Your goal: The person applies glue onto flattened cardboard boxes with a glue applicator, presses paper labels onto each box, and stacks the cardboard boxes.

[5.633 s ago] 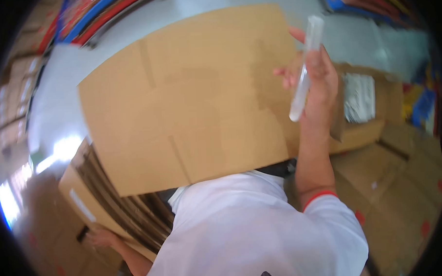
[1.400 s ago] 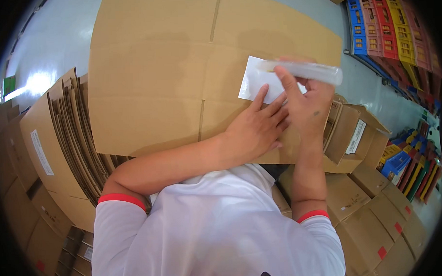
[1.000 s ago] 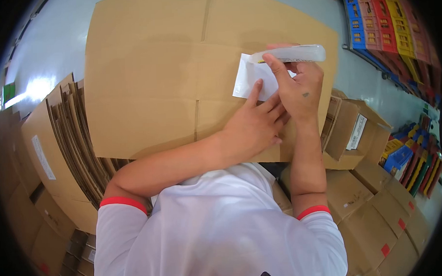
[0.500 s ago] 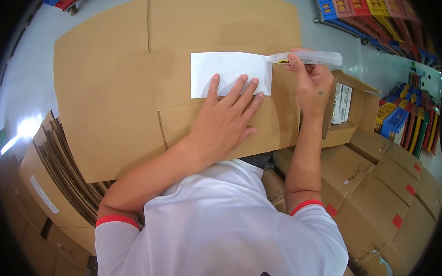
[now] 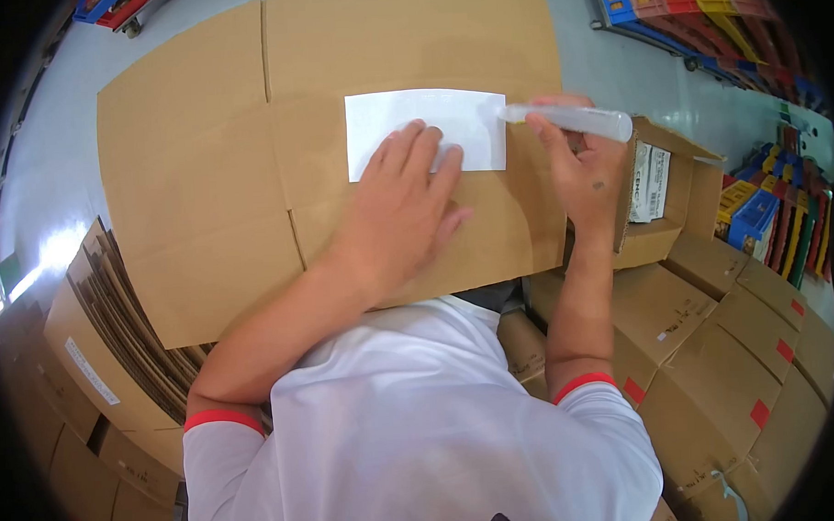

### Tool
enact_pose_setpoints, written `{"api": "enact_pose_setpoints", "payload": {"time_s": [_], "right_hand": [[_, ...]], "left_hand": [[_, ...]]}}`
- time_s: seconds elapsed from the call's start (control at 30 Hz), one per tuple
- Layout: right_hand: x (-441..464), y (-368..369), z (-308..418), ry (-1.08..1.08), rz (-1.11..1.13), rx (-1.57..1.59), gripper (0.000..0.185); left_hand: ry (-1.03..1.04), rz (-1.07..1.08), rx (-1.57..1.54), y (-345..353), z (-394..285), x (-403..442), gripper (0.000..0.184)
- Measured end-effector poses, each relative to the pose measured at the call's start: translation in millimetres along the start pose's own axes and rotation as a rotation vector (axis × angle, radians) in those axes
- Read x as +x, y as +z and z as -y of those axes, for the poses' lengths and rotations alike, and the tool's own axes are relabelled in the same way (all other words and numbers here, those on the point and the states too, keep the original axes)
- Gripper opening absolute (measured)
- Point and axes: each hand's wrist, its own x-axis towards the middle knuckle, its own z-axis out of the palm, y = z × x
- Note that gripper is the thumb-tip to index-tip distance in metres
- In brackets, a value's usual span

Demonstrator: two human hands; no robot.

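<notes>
The paper [image 5: 430, 107] lay face up on the cardboard [image 5: 202, 158], right of its middle. My left hand [image 5: 399, 206] was over the paper's near edge, fingers slightly parted, thumb spread. My right hand [image 5: 583, 163] pinched the tube [image 5: 598, 123] between thumb and fingers, its tip at the paper's right edge; contact could not be confirmed. An open carton [image 5: 651, 241] stood beyond my right wrist; folded cartons [image 5: 138, 298] leaned at left.
</notes>
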Motion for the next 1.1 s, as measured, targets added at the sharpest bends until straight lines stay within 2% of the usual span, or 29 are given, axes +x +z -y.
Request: {"api": "enact_pose_setpoints", "payload": {"time_s": [0.07,0.1,0.17,0.27,0.3,0.37,0.43,0.5,0.57,0.6,0.67,0.8,1.0,1.07,1.1], "right_hand": [[-12.5,-6.0,6.7,-0.018,0.048,-0.005,0.014],[-19.7,-9.3,11.5,-0.040,0.097,-0.010,0.013],[-30.6,-11.6,21.8,-0.014,0.128,-0.014,0.011],[-36.4,-15.0,22.9,-0.070,0.136,-0.075,0.010],[-36.1,-16.9,18.9,-0.035,0.099,-0.014,0.011],[-32.8,-17.5,17.1,-0.002,0.064,0.050,0.013],[-26.5,-15.7,23.2,0.077,-0.182,0.459,0.017],[-24.4,-13.2,33.6,0.053,-0.166,0.496,0.022],[-23.9,-0.6,47.6,0.061,-0.004,0.378,0.019],[-23.7,10.4,50.8,0.058,0.005,0.389,0.019],[-23.6,36.6,55.8,-0.153,0.177,0.241,0.016],[-22.8,75.2,58.7,-0.216,0.239,0.335,0.014],[-24.8,90.9,67.9,-0.115,0.329,0.336,0.012],[-24.0,89.7,62.0,-0.238,0.280,0.240,0.010],[-24.8,85.4,59.1,-0.233,0.280,0.238,0.010]], "left_hand": [[-0.045,-0.067,-0.145,-9.2,7.2,5.0,0.046],[-0.047,-0.067,-0.145,-9.7,11.7,5.7,0.046],[-0.028,-0.011,-0.151,-10.6,22.4,7.1,0.032],[0.067,0.094,-0.059,-16.9,40.2,16.9,0.025],[0.072,0.094,-0.060,-17.8,44.1,20.1,0.025],[0.124,-0.047,0.006,-20.7,52.4,26.0,0.026],[0.108,-0.073,0.003,-32.8,59.9,31.4,0.025],[0.086,-0.095,0.007,-37.6,73.2,34.4,0.025],[0.156,-0.062,-0.099,-38.3,92.5,36.9,0.026],[0.144,-0.062,-0.091,-39.2,97.9,36.6,0.026],[0.191,-0.048,-0.176,-39.4,104.8,36.1,0.026],[0.198,-0.059,-0.227,-35.6,114.4,33.7,0.025],[0.183,-0.077,-0.258,-29.5,116.7,34.5,0.023],[0.192,-0.069,-0.242,-29.0,117.5,34.6,0.023],[0.192,-0.067,-0.246,-28.8,117.3,33.9,0.023]]}}
